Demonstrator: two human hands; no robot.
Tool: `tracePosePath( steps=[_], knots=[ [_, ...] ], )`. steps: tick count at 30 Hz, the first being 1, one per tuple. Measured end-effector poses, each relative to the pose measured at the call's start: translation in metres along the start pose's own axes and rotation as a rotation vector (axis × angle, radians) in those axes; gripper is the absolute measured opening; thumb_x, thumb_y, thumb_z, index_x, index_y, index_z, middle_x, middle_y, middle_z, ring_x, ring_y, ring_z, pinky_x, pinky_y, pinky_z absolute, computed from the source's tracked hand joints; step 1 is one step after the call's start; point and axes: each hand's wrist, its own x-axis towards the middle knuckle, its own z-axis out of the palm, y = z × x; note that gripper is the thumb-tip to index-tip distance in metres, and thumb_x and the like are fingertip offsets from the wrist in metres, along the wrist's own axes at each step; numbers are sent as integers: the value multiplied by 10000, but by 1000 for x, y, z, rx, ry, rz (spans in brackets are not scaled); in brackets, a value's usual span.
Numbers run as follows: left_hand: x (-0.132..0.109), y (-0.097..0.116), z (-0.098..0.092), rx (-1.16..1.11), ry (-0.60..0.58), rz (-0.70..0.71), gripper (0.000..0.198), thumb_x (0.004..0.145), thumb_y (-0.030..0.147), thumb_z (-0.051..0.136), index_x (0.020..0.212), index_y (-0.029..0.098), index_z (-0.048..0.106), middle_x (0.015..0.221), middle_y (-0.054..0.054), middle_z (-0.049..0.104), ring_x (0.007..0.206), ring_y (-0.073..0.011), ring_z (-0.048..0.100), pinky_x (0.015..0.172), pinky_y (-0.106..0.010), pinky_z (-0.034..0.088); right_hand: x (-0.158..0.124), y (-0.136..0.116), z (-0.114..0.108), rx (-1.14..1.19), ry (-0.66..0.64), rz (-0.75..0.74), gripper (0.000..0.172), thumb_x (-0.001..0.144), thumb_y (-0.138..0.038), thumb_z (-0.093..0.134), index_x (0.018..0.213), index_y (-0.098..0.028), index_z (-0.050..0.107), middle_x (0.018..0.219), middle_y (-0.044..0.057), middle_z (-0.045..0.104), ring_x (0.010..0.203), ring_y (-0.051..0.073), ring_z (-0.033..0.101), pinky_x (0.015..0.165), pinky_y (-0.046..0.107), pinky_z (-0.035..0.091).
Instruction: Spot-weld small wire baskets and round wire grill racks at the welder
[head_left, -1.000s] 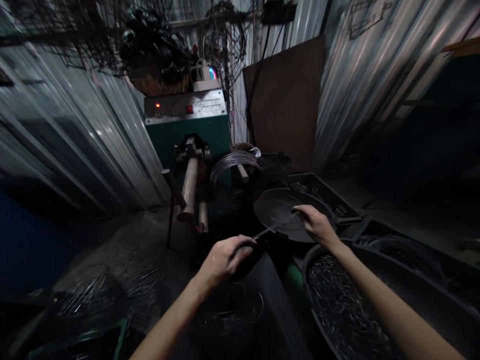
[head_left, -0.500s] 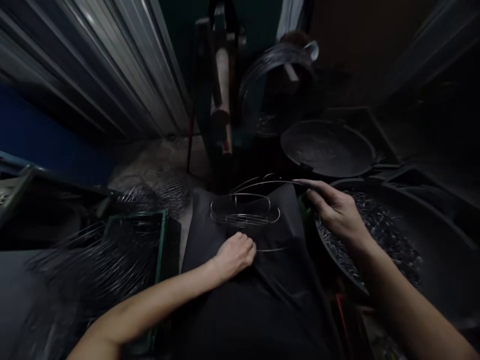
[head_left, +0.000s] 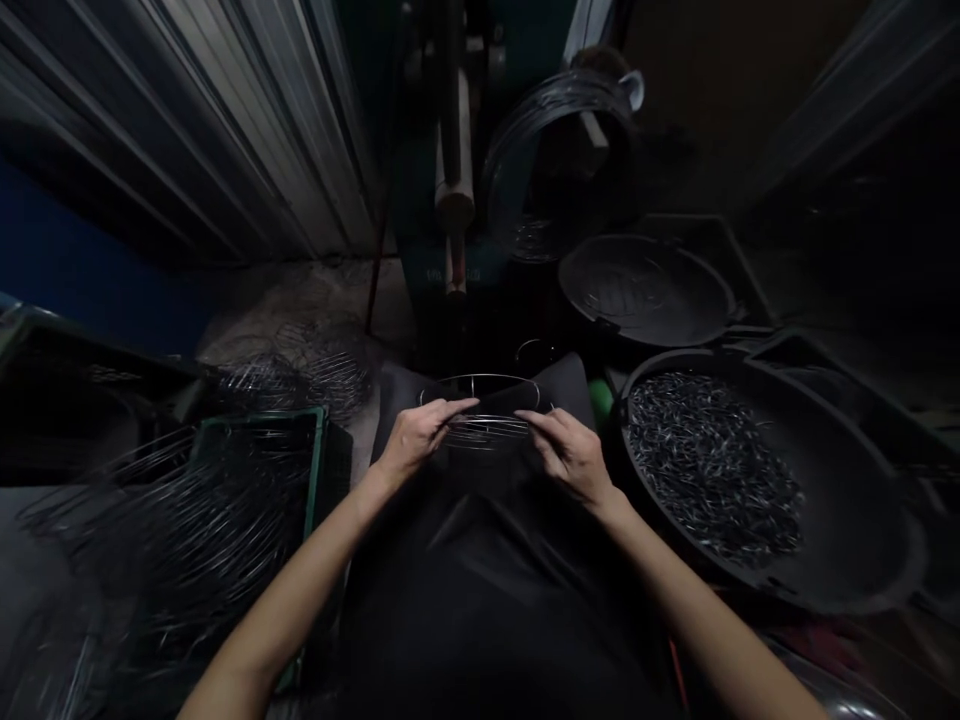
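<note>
A thin bent metal wire rack (head_left: pixel 489 422) lies over my lap on a dark apron (head_left: pixel 480 580), with rounded loops and several parallel wires. My left hand (head_left: pixel 409 438) pinches its left side, index finger stretched along the wire. On the opposite side, my right hand (head_left: pixel 576 455) has thumb and finger closed on the rack's right end. Both hands are at about the same height, a short way apart. The dim light hides exactly which wires the fingertips grip.
At my left, a green crate (head_left: pixel 319 470) holds several wire racks (head_left: pixel 225 530); more wire pieces (head_left: pixel 307 375) lie on the floor. A large dark basin (head_left: pixel 855 500) of short metal pieces (head_left: pixel 712 470) stands right. Ahead are a machine (head_left: pixel 454 200), a wire coil (head_left: pixel 551 90) and a round pan (head_left: pixel 645 290).
My right hand has come inward and down from the basin's edge, where it held a long curved wire. My left hand has moved up and left onto the rack's left side.
</note>
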Motion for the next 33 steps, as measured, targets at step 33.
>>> tracePosePath(
  steps=[33],
  knots=[
    [56,-44,-10,-36,-248,13,295,936,364,384,1094,195,567,988,-34,643,909,-152,587,828,-247,428,64,42,7,-41,-167,3,254,942,-282,428,1119,-228,602,892,31,656,768,156,615,683,236,461]
  ],
)
